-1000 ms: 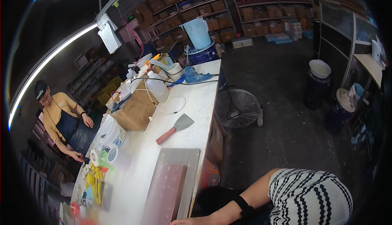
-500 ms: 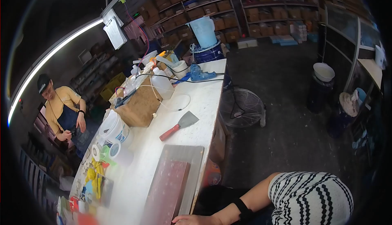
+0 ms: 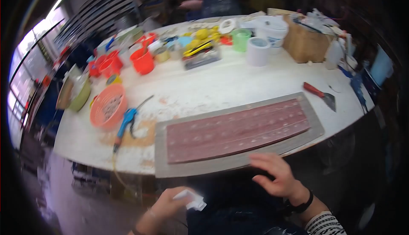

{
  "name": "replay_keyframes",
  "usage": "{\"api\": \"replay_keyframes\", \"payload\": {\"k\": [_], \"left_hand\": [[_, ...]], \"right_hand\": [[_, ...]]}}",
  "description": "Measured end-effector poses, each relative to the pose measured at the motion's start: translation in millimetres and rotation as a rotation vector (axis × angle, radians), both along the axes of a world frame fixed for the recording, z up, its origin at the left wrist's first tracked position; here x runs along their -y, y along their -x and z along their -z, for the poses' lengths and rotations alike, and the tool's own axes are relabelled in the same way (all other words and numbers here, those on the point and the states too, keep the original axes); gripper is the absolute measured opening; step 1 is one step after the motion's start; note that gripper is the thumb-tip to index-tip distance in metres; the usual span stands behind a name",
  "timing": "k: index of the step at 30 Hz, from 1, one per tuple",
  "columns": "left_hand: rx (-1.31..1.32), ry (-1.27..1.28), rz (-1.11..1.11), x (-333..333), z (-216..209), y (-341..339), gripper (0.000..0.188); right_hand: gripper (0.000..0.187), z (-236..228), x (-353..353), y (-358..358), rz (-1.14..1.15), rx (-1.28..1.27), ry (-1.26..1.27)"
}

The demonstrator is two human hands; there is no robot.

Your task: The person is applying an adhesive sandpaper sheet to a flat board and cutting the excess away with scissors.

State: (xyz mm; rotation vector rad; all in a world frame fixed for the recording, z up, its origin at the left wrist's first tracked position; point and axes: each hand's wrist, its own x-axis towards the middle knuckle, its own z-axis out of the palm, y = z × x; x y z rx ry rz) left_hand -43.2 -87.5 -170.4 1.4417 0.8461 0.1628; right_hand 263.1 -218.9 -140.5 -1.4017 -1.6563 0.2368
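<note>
Taking the slab's middle as the clock's centre, the pale counter (image 3: 264, 79) spreads all around it. A grey board (image 3: 161, 154) lies on the counter's near edge, probably so the work stays within easy reach and off the top. Flat on it rests a long reddish slab (image 3: 238, 130), its length running from eight o'clock to two. A coral basket (image 3: 98, 117) sits at nine o'clock, likely to keep its small pieces together. The right hand (image 3: 277, 177) is at five, thumb and fingers apart and gripping nothing; whether its fingertips touch the board cannot be told. The left hand (image 3: 168, 203), between seven and eight, has its fingers clamped on a small white piece (image 3: 194, 198), seemingly for a secure hold. The slab looks dull maroon, dotted with pale spots and marked by a lengthwise line; the white piece is blurred.
</note>
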Motion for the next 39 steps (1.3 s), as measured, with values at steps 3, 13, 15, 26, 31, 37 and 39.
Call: {"api": "replay_keyframes", "payload": {"k": [3,13,15,26,31,37,39], "left_hand": [[-0.096,0.206,-0.089,5.1,56.7,69.5,0.022],[0.285,0.762,-1.577,14.8,211.7,295.9,0.031],[0.358,0.538,-1.734,-19.0,222.2,324.2,0.033],[0.212,0.22,-1.869,-98.6,184.5,345.9,0.084],[-0.254,-0.681,-1.841,-86.5,195.3,368.4,0.059],[-0.387,-1.33,-1.379,-72.4,46.4,188.4,0.047],[-0.419,-1.549,-0.979,-65.2,19.3,138.6,0.047]], "right_hand": [[0.022,8.3,7.6,-12.7,0.148,-0.077,0.039],[0.017,21.9,15.8,-46.0,0.258,-0.354,0.146],[0.017,20.8,13.4,-46.0,0.259,-0.349,0.143],[0.015,12.5,11.3,-31.4,0.32,-0.273,0.166],[0.013,6.4,8.8,-37.3,0.338,-0.258,0.129],[0.016,3.3,-4.9,-38.8,0.46,0.072,0.041],[0.022,4.8,-7.7,-37.9,0.517,0.226,0.021]]}}
